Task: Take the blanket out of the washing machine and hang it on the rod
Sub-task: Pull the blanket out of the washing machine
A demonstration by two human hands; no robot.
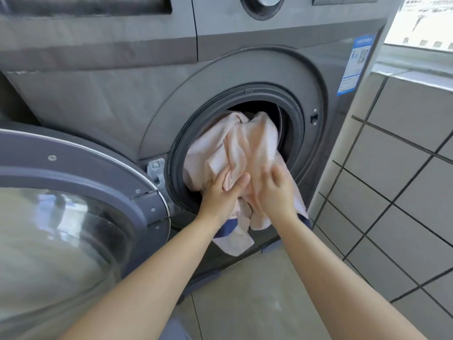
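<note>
1. The left hand point(224, 190) has a grip on a fold of the blanket point(235, 153), thumb over the cloth and fingers under it.
2. The right hand point(275, 190) lies on the blanket just beside it; it is blurred, so whether that grip is clenched cannot be told.
3. The pale pink blanket hangs half out of the washer point(110, 94) drum, its lower end with a dark blue edge drooping below the opening.
4. The door point(81, 168) stands swung open at left.
5. A tiled wall point(404, 180) is at right.
</note>
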